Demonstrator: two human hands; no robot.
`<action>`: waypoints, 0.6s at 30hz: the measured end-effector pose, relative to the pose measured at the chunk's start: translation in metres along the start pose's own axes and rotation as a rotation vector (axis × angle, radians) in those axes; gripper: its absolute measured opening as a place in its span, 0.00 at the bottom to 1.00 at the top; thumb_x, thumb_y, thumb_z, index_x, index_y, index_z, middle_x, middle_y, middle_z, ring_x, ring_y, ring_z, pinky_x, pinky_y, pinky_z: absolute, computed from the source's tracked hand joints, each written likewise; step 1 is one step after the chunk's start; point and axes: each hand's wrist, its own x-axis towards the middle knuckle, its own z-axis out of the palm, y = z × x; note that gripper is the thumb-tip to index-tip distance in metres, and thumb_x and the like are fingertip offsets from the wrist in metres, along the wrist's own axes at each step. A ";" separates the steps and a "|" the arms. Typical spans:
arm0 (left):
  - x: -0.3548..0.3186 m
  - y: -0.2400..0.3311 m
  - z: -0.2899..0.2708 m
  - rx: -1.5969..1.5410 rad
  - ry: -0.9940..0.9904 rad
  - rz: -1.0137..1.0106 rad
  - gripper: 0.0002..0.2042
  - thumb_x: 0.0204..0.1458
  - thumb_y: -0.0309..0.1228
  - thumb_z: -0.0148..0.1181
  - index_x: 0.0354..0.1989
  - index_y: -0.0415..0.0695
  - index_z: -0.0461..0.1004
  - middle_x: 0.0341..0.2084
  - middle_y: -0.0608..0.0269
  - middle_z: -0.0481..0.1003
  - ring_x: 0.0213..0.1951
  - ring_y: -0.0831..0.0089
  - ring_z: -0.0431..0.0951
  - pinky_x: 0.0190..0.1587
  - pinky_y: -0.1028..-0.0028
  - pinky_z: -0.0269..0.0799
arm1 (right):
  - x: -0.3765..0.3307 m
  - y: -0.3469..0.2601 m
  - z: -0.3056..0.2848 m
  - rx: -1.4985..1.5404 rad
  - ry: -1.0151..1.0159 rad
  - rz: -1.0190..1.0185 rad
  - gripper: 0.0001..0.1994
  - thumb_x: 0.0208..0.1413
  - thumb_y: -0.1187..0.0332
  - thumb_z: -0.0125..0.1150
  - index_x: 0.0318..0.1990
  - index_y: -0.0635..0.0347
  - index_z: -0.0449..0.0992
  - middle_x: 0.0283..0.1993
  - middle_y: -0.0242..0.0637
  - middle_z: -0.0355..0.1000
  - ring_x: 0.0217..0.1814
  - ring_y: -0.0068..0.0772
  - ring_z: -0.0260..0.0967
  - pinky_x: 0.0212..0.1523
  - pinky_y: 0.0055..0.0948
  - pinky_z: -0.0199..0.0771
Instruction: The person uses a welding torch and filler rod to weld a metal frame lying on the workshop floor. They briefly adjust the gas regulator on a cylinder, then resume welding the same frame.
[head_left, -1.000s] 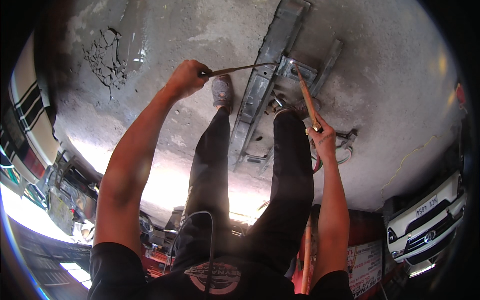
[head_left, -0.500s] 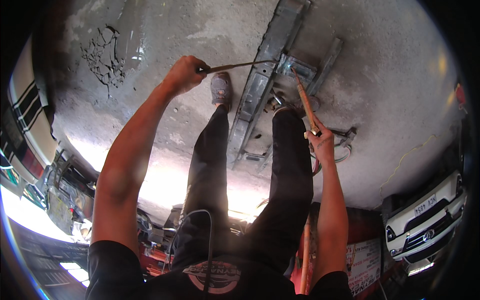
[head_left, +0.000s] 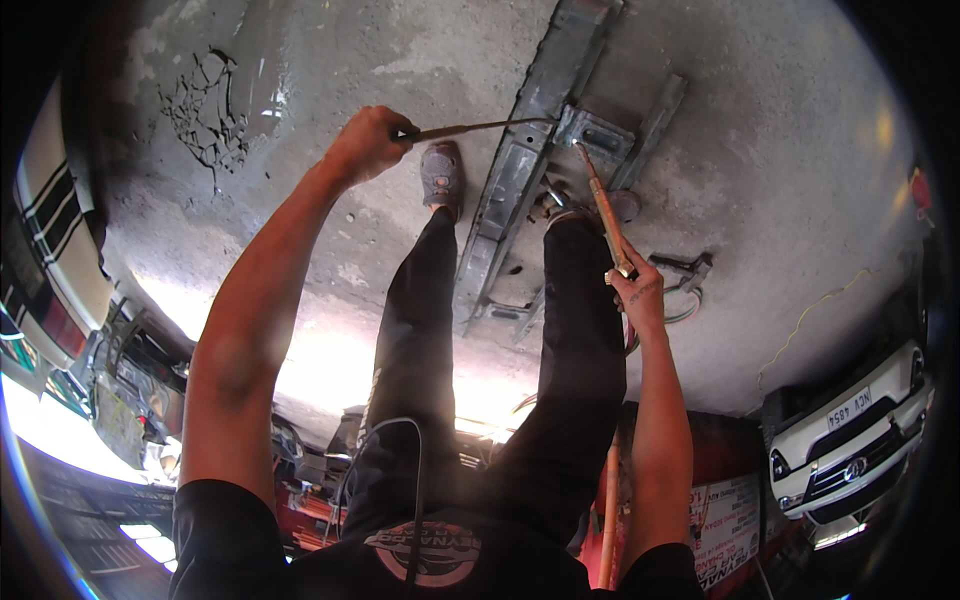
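Observation:
My left hand [head_left: 371, 144] is closed around the handle end of a long, thin, slightly curved metal rod [head_left: 460, 130]. The rod's far tip touches or lies just over the edge where a long grey steel beam [head_left: 555, 75] meets a small slotted bracket [head_left: 608, 136]. In my right hand [head_left: 640, 292] is a brass-coloured gas torch [head_left: 606, 208], its fingers wrapped round the grip. The torch's tip points at the bracket's near left corner, close to the beam. I cannot tell whether a flame burns there.
A shorter steel rail [head_left: 655, 130] lies right of the bracket. My shoe [head_left: 441, 178] stands left of the beam; the other foot is beside it. Hoses [head_left: 688, 305] coil right of my leg. Black cracked marks [head_left: 208, 120] show on the concrete. A white car [head_left: 850, 440] is at lower right.
The torch tip has shifted slightly left and toward me along the bracket, and my right hand has moved a little left. My left hand has risen slightly with the rod.

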 end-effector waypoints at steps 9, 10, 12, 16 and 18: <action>0.001 -0.003 -0.001 0.027 -0.019 0.023 0.13 0.52 0.27 0.65 0.46 0.40 0.86 0.34 0.49 0.85 0.34 0.63 0.84 0.43 0.66 0.78 | 0.001 0.001 0.003 0.011 0.001 0.038 0.32 0.57 0.77 0.66 0.71 0.48 0.72 0.29 0.28 0.75 0.20 0.17 0.67 0.21 0.24 0.72; 0.001 -0.004 -0.001 0.026 -0.020 0.024 0.13 0.52 0.27 0.65 0.46 0.39 0.86 0.34 0.49 0.85 0.34 0.63 0.84 0.43 0.66 0.78 | 0.000 -0.001 0.003 0.007 0.002 0.034 0.32 0.57 0.77 0.66 0.71 0.48 0.72 0.29 0.29 0.75 0.20 0.17 0.67 0.21 0.24 0.72; 0.002 -0.008 -0.001 0.023 -0.022 0.028 0.13 0.52 0.27 0.66 0.46 0.39 0.86 0.34 0.49 0.85 0.34 0.63 0.84 0.43 0.66 0.78 | 0.000 -0.002 0.003 0.000 0.001 0.027 0.32 0.57 0.77 0.66 0.71 0.48 0.72 0.29 0.29 0.76 0.19 0.17 0.67 0.21 0.24 0.73; 0.001 -0.005 -0.001 0.012 -0.006 0.019 0.12 0.52 0.26 0.66 0.45 0.39 0.86 0.33 0.50 0.85 0.34 0.64 0.84 0.43 0.66 0.78 | 0.001 0.001 0.004 0.004 0.002 0.028 0.32 0.57 0.77 0.66 0.71 0.48 0.72 0.29 0.29 0.76 0.19 0.17 0.67 0.20 0.24 0.72; 0.001 -0.007 0.000 0.016 -0.003 0.019 0.12 0.52 0.26 0.66 0.45 0.38 0.86 0.33 0.50 0.85 0.33 0.64 0.84 0.43 0.66 0.78 | 0.001 0.003 0.004 0.010 0.003 0.030 0.32 0.57 0.77 0.67 0.71 0.48 0.72 0.29 0.29 0.75 0.19 0.17 0.67 0.20 0.24 0.72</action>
